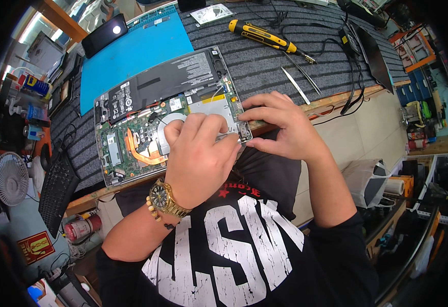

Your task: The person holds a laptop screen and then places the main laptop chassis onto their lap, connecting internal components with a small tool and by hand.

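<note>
An opened silver laptop base with its bottom cover off (167, 110) lies on the grey ribbed bench mat (265, 64), its long axis running from about 8 o'clock to 2 o'clock across the bench. A flat black battery (162, 82) fills the far half; the green circuit board with a copper heat pipe (137, 146) fills the near half. The metal hinge bracket at the laptop's near right corner (244, 132) sits at the bench edge, right between both hands — the right hand slightly nearer.

The left hand (198, 153), with a gold wristwatch, is curled over the fan area, fingers bent and pinched toward the corner; whether it grips a small tool I cannot tell. The right hand (285, 128) is half closed, fingertips touching the laptop's edge just above and below the hinge bracket.

At 1 o'clock from the hands lie metal tweezers (296, 84), and farther on a yellow-and-black screwdriver (265, 37). A blue cutting mat (132, 53) lies at 11 o'clock, a black keyboard (55, 189) at 8 o'clock, a small white fan (10, 178) beyond it.
</note>
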`<state>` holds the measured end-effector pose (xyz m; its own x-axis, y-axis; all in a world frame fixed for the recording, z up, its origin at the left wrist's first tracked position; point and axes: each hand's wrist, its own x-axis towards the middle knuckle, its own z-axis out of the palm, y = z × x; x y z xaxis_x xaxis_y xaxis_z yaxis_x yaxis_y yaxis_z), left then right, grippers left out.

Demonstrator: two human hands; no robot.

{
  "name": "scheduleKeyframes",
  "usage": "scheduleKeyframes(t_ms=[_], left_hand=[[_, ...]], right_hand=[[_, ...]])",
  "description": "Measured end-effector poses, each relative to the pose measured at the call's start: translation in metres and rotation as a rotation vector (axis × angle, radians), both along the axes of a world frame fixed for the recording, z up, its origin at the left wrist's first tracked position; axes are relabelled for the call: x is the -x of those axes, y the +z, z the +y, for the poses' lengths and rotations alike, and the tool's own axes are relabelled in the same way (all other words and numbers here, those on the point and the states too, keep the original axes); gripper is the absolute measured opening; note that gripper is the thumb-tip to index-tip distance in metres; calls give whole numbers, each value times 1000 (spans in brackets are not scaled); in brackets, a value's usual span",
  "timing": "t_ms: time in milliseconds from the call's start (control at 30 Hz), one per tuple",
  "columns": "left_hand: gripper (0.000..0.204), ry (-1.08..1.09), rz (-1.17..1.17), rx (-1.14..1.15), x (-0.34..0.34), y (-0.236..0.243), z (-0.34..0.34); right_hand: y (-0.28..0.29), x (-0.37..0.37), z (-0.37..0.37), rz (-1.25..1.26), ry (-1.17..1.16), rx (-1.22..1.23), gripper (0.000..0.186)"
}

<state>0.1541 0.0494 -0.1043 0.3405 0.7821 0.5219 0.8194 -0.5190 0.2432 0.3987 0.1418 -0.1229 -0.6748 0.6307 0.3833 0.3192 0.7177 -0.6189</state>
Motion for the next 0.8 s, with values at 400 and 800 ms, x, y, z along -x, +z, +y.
scheduleKeyframes(t_ms=[400,800], left_hand=[[23,-16,-4,35,-4,5,3],[29,29,-29,23,-9,-8,-2]], right_hand=[[-3,-5,1,31,23,-27,43],[3,-4,2,-21,24,56,45]])
